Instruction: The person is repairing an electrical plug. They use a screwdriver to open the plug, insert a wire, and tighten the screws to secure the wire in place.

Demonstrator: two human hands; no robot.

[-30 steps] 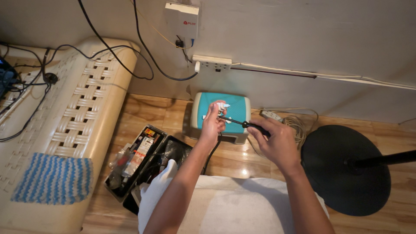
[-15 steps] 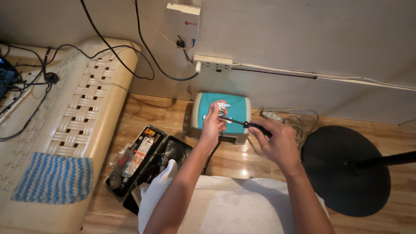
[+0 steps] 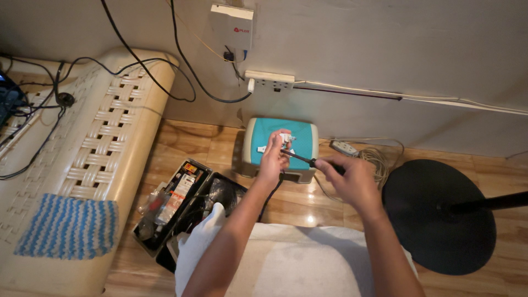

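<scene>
Fingers of left hand [image 3: 273, 158] hide a small white part; right hand [image 3: 352, 179] grips screwdriver [image 3: 300, 158].

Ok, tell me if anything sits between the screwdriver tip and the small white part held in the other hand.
Nothing visible does. The right hand holds the screwdriver, and its shaft runs straight to the small white part pinched in the left hand over the teal stool. The exact point of contact is too small to make out.

Hidden and cut-off parts

The small white part [image 3: 284, 138] in the left hand [image 3: 273, 159] is too small to identify; the right hand [image 3: 352, 177] hides the screwdriver [image 3: 300, 157] handle.
</scene>
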